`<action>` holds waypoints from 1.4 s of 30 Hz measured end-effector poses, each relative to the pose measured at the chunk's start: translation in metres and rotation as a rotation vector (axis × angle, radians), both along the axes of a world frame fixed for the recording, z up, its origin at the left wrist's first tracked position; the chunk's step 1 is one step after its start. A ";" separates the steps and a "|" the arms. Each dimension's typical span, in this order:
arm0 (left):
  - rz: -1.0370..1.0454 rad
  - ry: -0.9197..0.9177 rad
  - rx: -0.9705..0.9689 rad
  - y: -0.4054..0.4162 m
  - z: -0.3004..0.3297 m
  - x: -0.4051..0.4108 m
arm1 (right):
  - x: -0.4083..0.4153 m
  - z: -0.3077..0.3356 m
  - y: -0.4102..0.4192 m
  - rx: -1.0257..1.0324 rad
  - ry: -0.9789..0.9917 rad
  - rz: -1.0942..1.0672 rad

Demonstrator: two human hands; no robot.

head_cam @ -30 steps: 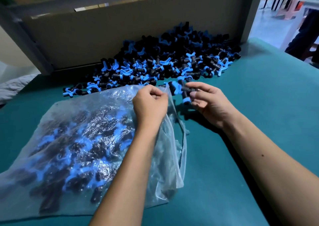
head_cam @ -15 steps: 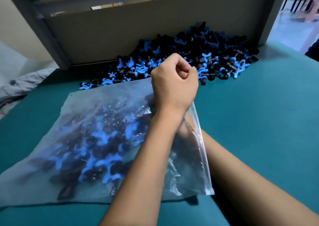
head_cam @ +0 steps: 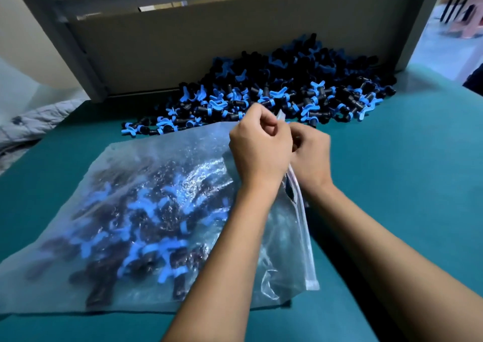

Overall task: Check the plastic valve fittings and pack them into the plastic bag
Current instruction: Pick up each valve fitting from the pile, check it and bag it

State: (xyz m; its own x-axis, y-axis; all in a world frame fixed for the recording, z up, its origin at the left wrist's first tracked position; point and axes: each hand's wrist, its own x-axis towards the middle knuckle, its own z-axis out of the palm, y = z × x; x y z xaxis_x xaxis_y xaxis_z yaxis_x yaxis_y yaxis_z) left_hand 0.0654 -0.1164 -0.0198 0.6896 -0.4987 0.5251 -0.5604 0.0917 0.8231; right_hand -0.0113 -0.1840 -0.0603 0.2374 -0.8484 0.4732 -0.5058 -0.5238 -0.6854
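Observation:
A clear plastic bag [head_cam: 146,205] lies on the teal table [head_cam: 405,184], holding several black valve fittings with blue handles. Its zip-strip mouth [head_cam: 303,224] runs along the right side. My left hand [head_cam: 258,148] pinches the far end of that mouth with curled fingers. My right hand [head_cam: 311,153] is right beside it, fingers curled at the same edge of the bag. A big heap of loose black and blue valve fittings [head_cam: 282,93] lies behind both hands.
A cardboard panel [head_cam: 209,51] in a grey metal frame stands upright behind the heap. Grey cloth [head_cam: 28,124] lies off the table's left edge. A floor with pink stools [head_cam: 462,25] shows at the far right.
My right hand has come out from behind the bag's mouth and joined the left hand at the bag's top edge. The fittings it held a second ago are out of sight.

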 end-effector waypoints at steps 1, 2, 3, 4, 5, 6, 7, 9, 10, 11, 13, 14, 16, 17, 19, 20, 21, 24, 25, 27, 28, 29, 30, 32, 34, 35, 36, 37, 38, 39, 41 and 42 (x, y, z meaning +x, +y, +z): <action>-0.008 0.017 0.056 -0.001 -0.007 0.000 | -0.001 -0.003 -0.006 -0.043 -0.019 -0.050; -0.021 0.034 0.113 -0.001 -0.014 -0.001 | -0.003 -0.003 -0.009 -0.075 -0.014 -0.105; -0.034 0.047 0.166 -0.001 -0.021 -0.001 | -0.005 -0.007 -0.016 -0.112 0.061 -0.131; -0.044 0.049 0.214 -0.002 -0.026 -0.001 | -0.007 -0.008 -0.020 -0.135 0.210 -0.124; -0.050 0.036 0.260 -0.002 -0.031 -0.001 | -0.009 -0.011 -0.027 -0.125 0.368 -0.080; -0.058 0.014 0.305 -0.002 -0.035 -0.001 | -0.010 -0.013 -0.033 -0.113 0.498 -0.016; -0.071 -0.008 0.346 -0.003 -0.038 0.000 | -0.010 -0.017 -0.039 -0.109 0.584 0.048; -0.100 -0.038 0.418 -0.004 -0.043 0.000 | -0.011 -0.021 -0.047 -0.068 0.607 0.128; -0.108 -0.046 0.456 -0.005 -0.044 0.001 | -0.012 -0.021 -0.050 -0.043 0.554 0.131; -0.112 -0.046 0.496 -0.006 -0.045 0.002 | -0.015 -0.021 -0.051 -0.035 0.488 0.105; -0.117 -0.034 0.562 -0.006 -0.048 0.004 | -0.023 -0.020 -0.048 -0.042 0.414 -0.002; -0.117 -0.029 0.575 -0.006 -0.049 0.005 | -0.027 -0.020 -0.047 -0.047 0.403 -0.054; -0.119 -0.024 0.536 -0.007 -0.051 0.006 | -0.037 -0.020 -0.044 -0.042 0.330 -0.100; -0.120 -0.016 0.482 -0.008 -0.051 0.005 | -0.042 -0.020 -0.042 -0.039 0.260 -0.090; -0.155 0.099 0.343 -0.011 -0.050 0.003 | -0.049 -0.018 -0.035 -0.073 0.119 -0.017; -0.212 0.228 0.281 -0.013 -0.049 0.002 | -0.051 -0.017 -0.031 -0.103 0.052 0.040; -0.283 0.367 0.227 -0.014 -0.047 0.002 | -0.054 -0.016 -0.026 -0.122 -0.028 0.103; -0.414 0.642 0.103 -0.015 -0.043 0.005 | -0.058 -0.015 -0.015 -0.096 -0.264 0.250; -0.433 0.701 0.077 -0.014 -0.041 0.007 | -0.059 -0.014 -0.014 -0.085 -0.305 0.276; -0.472 0.792 0.042 -0.011 -0.040 0.008 | -0.060 -0.013 -0.013 -0.054 -0.335 0.326; -0.486 0.821 0.029 -0.010 -0.040 0.008 | -0.060 -0.014 -0.013 -0.034 -0.334 0.360; -0.488 0.843 0.021 -0.009 -0.040 0.008 | -0.059 -0.015 -0.012 -0.015 -0.327 0.396; -0.477 0.861 0.021 -0.009 -0.040 0.008 | -0.059 -0.016 -0.012 0.006 -0.327 0.423; -0.455 0.888 0.039 -0.008 -0.040 0.010 | -0.058 -0.016 -0.012 0.059 -0.386 0.431; -0.468 0.889 0.073 -0.008 -0.041 0.013 | -0.059 -0.016 -0.016 0.082 -0.450 0.381; -0.485 0.885 0.090 -0.008 -0.041 0.014 | -0.061 -0.017 -0.019 0.093 -0.468 0.362; -0.500 0.885 0.101 -0.009 -0.041 0.013 | -0.062 -0.017 -0.021 0.116 -0.484 0.352; -0.512 0.889 0.103 -0.009 -0.042 0.012 | -0.063 -0.018 -0.022 0.144 -0.499 0.348; -0.523 0.892 0.097 -0.009 -0.042 0.011 | -0.064 -0.019 -0.023 0.172 -0.508 0.346; -0.532 0.890 0.086 -0.008 -0.043 0.010 | -0.064 -0.020 -0.023 0.206 -0.516 0.347; -0.537 0.874 0.065 -0.008 -0.044 0.009 | -0.065 -0.021 -0.025 0.308 -0.550 0.352; -0.537 0.862 0.056 -0.008 -0.045 0.009 | -0.066 -0.021 -0.025 0.361 -0.571 0.357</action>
State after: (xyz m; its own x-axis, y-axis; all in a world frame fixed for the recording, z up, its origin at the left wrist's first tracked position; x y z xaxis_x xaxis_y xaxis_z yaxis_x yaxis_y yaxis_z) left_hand 0.0741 -0.1242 -0.0644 0.5001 -0.8624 -0.0787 0.3294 0.1054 0.9383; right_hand -0.0770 -0.2094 -0.0814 0.3281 -0.8915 0.3125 0.1364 -0.2827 -0.9495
